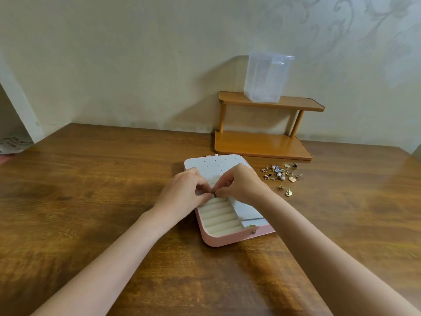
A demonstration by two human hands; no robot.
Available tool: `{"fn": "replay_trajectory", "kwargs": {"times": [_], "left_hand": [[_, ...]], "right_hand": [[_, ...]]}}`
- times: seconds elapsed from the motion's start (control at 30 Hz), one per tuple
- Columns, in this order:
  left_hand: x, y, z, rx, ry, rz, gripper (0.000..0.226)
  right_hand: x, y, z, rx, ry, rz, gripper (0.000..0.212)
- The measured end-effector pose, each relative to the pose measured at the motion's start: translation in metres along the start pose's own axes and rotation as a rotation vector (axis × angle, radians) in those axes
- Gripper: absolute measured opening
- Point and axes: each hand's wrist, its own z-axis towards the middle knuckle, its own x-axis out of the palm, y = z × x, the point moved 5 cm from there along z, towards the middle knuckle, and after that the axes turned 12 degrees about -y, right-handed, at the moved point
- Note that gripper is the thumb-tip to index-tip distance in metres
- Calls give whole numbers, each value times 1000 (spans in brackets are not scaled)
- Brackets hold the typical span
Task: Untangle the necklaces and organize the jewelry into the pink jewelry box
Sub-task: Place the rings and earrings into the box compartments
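Note:
The pink jewelry box (230, 240) lies open on the wooden table, its white lid panel with small holes at the far end and cream ring rolls (218, 217) at the near end. Over the far end of the rolls, my left hand (184, 192) and my right hand (239, 183) meet fingertip to fingertip. Together they pinch a small dark piece of jewelry (214, 195), too small to identify. A loose pile of gold earrings, rings and pearl pieces (281, 175) lies on the table to the right of the box.
A small two-tier wooden shelf (262, 144) stands against the wall behind the box, with a clear plastic container (265, 78) on its top tier. The table's left edge runs near a white wall corner (18, 119).

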Motion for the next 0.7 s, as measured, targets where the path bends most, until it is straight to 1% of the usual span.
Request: {"fn": "replay_trajectory", "kwargs": {"times": [0.17,0.27,0.37,0.4,0.47,0.57,0.7], "left_hand": [[-1,-3,5,14,67,67,14],[-5,-4,10,-9,82,59,16],[-6,-6,16,-14,76,34,13],[-4,-8,16,-13,90,21,10],[1,-12,17,-15,123,16,6],[5,-16,19,-13,129,34,7],[7,-15,18,5,101,32,7]], "right_hand": [[0,-1,-2,-68,-57,-34,13],[-16,-3,1,-78,-102,-22,14],[-54,-17,10,-31,-233,62,14],[-68,-26,13,-4,-286,54,14],[-90,-47,17,49,-363,-38,14],[-100,-76,21,113,-359,-209,16],[-85,-96,25,82,-300,-295,21]]}}
